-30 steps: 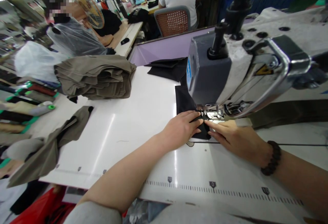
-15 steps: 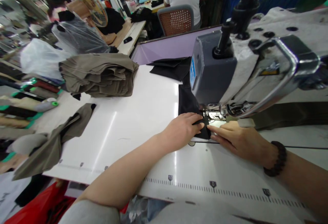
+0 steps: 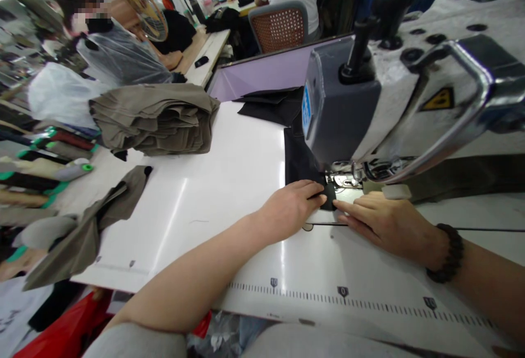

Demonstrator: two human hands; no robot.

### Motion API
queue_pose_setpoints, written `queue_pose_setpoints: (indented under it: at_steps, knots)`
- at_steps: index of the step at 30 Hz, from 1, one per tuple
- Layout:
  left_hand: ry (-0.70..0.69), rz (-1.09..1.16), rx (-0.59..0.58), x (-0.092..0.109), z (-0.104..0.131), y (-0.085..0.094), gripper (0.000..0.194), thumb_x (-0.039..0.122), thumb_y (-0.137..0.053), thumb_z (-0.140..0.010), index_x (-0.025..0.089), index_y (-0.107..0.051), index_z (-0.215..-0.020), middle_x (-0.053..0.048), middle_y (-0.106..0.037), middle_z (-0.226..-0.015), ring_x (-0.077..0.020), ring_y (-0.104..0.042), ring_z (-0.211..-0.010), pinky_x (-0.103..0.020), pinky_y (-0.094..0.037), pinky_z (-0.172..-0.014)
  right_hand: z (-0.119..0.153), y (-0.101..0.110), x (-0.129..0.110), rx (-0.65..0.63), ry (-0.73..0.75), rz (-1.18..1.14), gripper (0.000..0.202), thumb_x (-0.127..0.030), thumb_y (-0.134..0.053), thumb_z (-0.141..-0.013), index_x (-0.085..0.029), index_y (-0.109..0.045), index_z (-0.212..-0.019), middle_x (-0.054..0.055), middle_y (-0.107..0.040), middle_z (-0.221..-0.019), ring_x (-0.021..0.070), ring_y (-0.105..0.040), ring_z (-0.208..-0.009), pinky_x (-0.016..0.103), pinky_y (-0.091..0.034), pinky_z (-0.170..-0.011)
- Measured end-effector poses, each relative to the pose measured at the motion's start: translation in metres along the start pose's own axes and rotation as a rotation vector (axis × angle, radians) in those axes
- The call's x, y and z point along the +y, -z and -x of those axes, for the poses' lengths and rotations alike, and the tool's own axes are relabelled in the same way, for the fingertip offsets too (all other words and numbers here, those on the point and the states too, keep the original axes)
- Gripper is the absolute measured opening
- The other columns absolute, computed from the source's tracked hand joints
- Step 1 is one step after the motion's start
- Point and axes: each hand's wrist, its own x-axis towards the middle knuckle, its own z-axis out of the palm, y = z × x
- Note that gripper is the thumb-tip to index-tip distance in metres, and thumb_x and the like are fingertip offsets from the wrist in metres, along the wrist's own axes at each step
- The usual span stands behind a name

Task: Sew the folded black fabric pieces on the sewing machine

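Observation:
My left hand [image 3: 289, 207] lies over a piece of black fabric [image 3: 299, 156], fingers stretched flat on it beside the presser foot [image 3: 331, 178] of the sewing machine [image 3: 346, 112]. The fabric runs back along the left of the machine head, and part of it is hidden behind the head. My right hand [image 3: 389, 227] rests on the machine bed in front of the needle area. Its index finger is stretched out, with the tip at the fabric's right edge. A dark bracelet [image 3: 447, 253] is round the right wrist.
More black pieces [image 3: 273, 107] lie behind. A stack of brown-grey fabric [image 3: 153, 120] stands at the left, with a loose piece [image 3: 82, 238] nearer me. Thread cones [image 3: 35, 183] line the far left. An olive strip [image 3: 463, 179] lies right of the needle. Other people sit beyond.
The black fabric has slid away from me under my fingers, so less of it shows in front. Both hands keep nearly the same place; the view has shifted slightly.

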Motion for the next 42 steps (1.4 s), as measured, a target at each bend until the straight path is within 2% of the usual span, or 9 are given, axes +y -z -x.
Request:
queue_pose_setpoints:
  at_steps: [9, 13, 21, 32, 39, 42]
  knots:
    - [0.059, 0.002, -0.041, -0.01, -0.014, 0.0, 0.022, 0.018, -0.041, -0.091, 0.009, -0.06, -0.099, -0.01, -0.058, -0.103, -0.0193, -0.053, -0.101, -0.03, -0.048, -0.086, -0.002, -0.009, 0.004, 0.012, -0.138, -0.003, 0.032, -0.034, -0.039, -0.09, -0.016, -0.062, -0.101, 0.007, -0.067, -0.078, 0.0161, -0.061, -0.069, 0.027, -0.042, -0.061]
    - [0.072, -0.037, -0.033, -0.015, -0.018, -0.002, 0.022, 0.018, -0.042, -0.09, 0.01, -0.06, -0.098, -0.009, -0.059, -0.099, -0.0195, -0.055, -0.097, -0.03, -0.049, -0.083, -0.003, -0.009, 0.003, -0.001, -0.145, 0.007, 0.031, -0.033, -0.039, -0.09, -0.015, -0.061, -0.103, 0.009, -0.067, -0.085, 0.017, -0.062, -0.072, 0.027, -0.043, -0.062]
    - [0.115, -0.033, -0.073, -0.022, -0.023, -0.001, 0.021, 0.019, -0.042, -0.09, 0.012, -0.062, -0.093, -0.007, -0.06, -0.089, -0.0188, -0.057, -0.087, -0.029, -0.049, -0.075, -0.004, -0.007, 0.002, 0.009, -0.147, 0.04, 0.029, -0.033, -0.039, -0.089, -0.018, -0.061, -0.1, 0.007, -0.067, -0.079, 0.0157, -0.06, -0.066, 0.026, -0.039, -0.057]
    - [0.123, -0.038, -0.063, -0.026, -0.025, -0.001, 0.02, 0.018, -0.043, -0.09, 0.014, -0.062, -0.093, -0.007, -0.061, -0.091, -0.0179, -0.058, -0.087, -0.026, -0.048, -0.072, -0.005, -0.005, 0.001, 0.04, -0.138, 0.073, 0.029, -0.032, -0.036, -0.09, -0.019, -0.061, -0.099, 0.004, -0.065, -0.07, 0.0139, -0.057, -0.058, 0.024, -0.035, -0.052]
    - [0.129, -0.08, -0.048, -0.028, -0.027, -0.004, 0.015, 0.013, -0.048, -0.086, 0.013, -0.062, -0.091, -0.007, -0.06, -0.09, -0.0177, -0.058, -0.085, -0.025, -0.047, -0.07, -0.004, -0.006, 0.002, 0.009, -0.153, 0.046, 0.03, -0.033, -0.037, -0.09, -0.019, -0.061, -0.1, 0.005, -0.066, -0.074, 0.0157, -0.059, -0.063, 0.026, -0.038, -0.056]
    - [0.147, -0.104, -0.064, -0.025, -0.027, 0.001, 0.017, 0.016, -0.047, -0.088, 0.013, -0.062, -0.093, -0.007, -0.059, -0.091, -0.0181, -0.057, -0.087, -0.026, -0.047, -0.071, -0.003, -0.007, 0.003, 0.006, -0.152, 0.026, 0.031, -0.034, -0.037, -0.09, -0.018, -0.061, -0.101, 0.006, -0.067, -0.078, 0.0157, -0.06, -0.066, 0.026, -0.04, -0.059]
